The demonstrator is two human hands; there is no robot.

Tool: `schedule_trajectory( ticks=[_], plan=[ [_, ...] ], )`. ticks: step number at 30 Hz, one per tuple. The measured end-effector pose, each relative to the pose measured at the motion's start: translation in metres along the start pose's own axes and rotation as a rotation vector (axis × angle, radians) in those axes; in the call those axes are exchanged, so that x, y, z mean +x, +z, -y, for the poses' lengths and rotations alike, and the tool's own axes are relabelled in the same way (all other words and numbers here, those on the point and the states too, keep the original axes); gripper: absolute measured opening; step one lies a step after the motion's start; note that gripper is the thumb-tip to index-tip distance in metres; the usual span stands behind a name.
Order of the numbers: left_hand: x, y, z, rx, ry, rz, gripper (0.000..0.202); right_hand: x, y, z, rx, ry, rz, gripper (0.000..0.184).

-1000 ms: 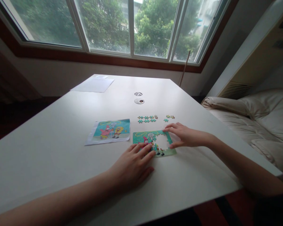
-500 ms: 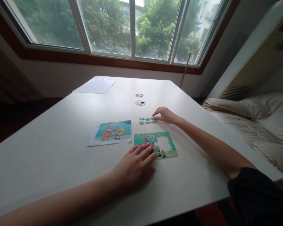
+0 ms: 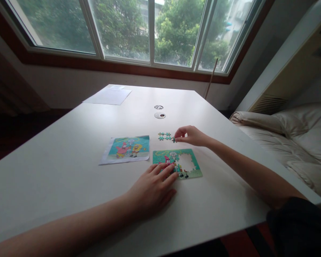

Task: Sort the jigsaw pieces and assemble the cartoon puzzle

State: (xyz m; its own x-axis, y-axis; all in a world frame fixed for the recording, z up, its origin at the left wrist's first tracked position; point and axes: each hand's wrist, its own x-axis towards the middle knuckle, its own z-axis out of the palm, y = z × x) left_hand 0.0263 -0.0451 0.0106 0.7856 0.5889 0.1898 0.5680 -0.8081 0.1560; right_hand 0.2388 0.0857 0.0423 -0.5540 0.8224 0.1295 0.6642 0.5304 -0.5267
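A cartoon jigsaw puzzle [image 3: 195, 172] lies on the table, with a white gap in its right half where the backing shows. My left hand [image 3: 156, 185] rests flat on its lower left part, fingers spread. Beyond the puzzle, my right hand [image 3: 191, 135] pinches a small puzzle piece [image 3: 174, 140] between thumb and fingertips. Just left of those fingertips, several loose puzzle pieces [image 3: 164, 134] lie in short rows. To the left of the puzzle is a picture sheet [image 3: 130, 148] printed with the same cartoon scene.
The white table [image 3: 56, 171] carries two round stickers [image 3: 159, 115] farther back. White papers [image 3: 107, 96] lie at its far left corner. A padded sofa [image 3: 278, 139] stands on the right, and a thin stick [image 3: 211, 78] leans below the window.
My right hand has closed its fingers on a puzzle piece and drawn it slightly toward me from the rows. My left hand stays on the puzzle.
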Motion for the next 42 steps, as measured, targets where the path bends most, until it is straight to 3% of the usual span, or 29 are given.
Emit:
schedule_trajectory(
  ticks=[4,7,13,18,25,29,38,40,42],
  plan=[
    [0.0,0.001,0.0,0.003,0.006,-0.012,0.036,-0.034,0.007,0.017,0.137,-0.025,0.122,0.019],
    [0.0,0.001,0.0,0.014,0.013,-0.023,0.036,-0.048,0.015,0.021,0.163,-0.01,0.127,0.019],
    [0.0,0.001,0.0,0.024,0.011,-0.008,0.036,-0.054,0.025,0.023,0.109,0.014,0.052,0.014],
    [0.0,0.002,0.0,0.028,0.011,-0.007,0.036,-0.057,0.027,0.024,0.002,-0.073,-0.005,0.009],
    [0.0,0.001,0.0,0.01,0.019,-0.034,0.035,-0.06,0.015,0.021,-0.05,-0.113,-0.043,0.01],
    [0.0,0.001,0.0,0.021,0.012,-0.005,0.036,-0.067,0.009,0.019,-0.069,-0.203,0.02,0.011],
    [0.0,0.0,0.001,0.024,0.02,-0.01,0.036,-0.074,0.003,0.029,-0.187,-0.239,0.183,0.022],
    [-0.001,0.0,0.0,0.023,0.02,-0.008,0.037,-0.077,-0.004,0.027,-0.206,-0.204,0.214,0.032],
    [-0.001,-0.001,0.001,0.017,0.013,-0.002,0.037,-0.082,-0.012,0.022,-0.251,-0.146,0.239,0.053]
  ],
)
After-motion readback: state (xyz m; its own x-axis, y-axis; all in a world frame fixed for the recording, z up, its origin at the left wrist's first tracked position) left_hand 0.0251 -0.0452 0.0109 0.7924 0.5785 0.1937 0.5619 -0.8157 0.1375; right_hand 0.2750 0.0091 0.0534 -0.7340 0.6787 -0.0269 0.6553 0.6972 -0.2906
